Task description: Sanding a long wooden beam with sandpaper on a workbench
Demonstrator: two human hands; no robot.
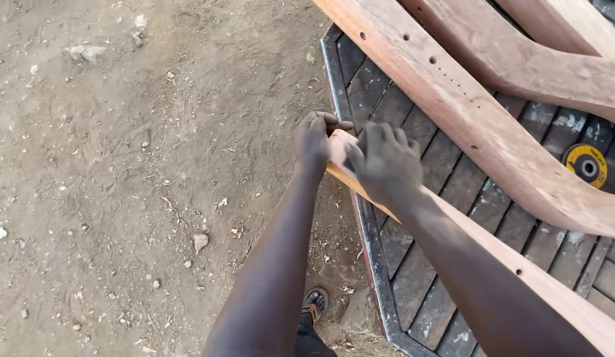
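Observation:
My left hand (314,142) is closed around the near end of a long curved wooden piece (552,291) that runs from the table's left edge down to the lower right. My right hand (385,160) lies over the top of the same end, fingers curled on the wood. Both hands sit right at the edge of the dark slatted table (360,86). Most of the wood's end is hidden under my hands.
Two more curved wooden pieces, one with drilled holes (466,112) and one behind it (519,59), lie across the table. A yellow and black grinding disc (585,165) rests on the slats at right. Dusty dirt ground (122,198) with small stones lies left. My sandalled foot (314,304) shows below.

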